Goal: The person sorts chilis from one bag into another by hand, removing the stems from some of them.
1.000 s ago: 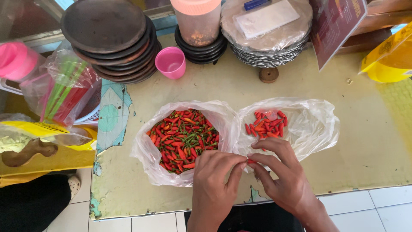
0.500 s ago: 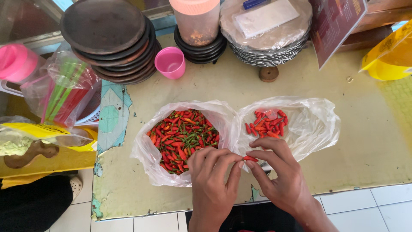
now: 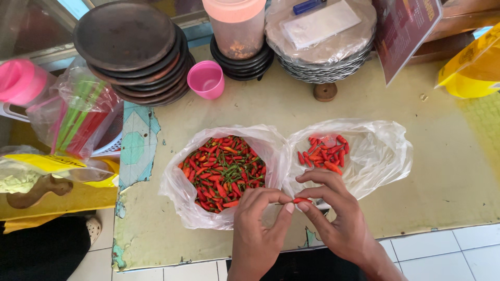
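Both my hands meet at the table's near edge over one small red chili (image 3: 301,200). My right hand (image 3: 336,216) pinches the chili's body between thumb and forefinger. My left hand (image 3: 259,229) grips its thin stem end. Just beyond my left hand lies an open clear plastic bag (image 3: 179,190) full of red chilies with green stems (image 3: 224,171). To its right a second clear bag (image 3: 385,156) holds a small heap of stemless red chilies (image 3: 323,156).
At the back stand a stack of dark round plates (image 3: 130,47), a pink cup (image 3: 205,78), a lidded jar (image 3: 237,26) and wrapped plates (image 3: 323,47). A bag of straws (image 3: 78,119) and yellow packets (image 3: 52,182) lie left; a yellow bag (image 3: 469,67) right.
My hands have shifted slightly toward me while still working the one chili between them. The bags have not moved.
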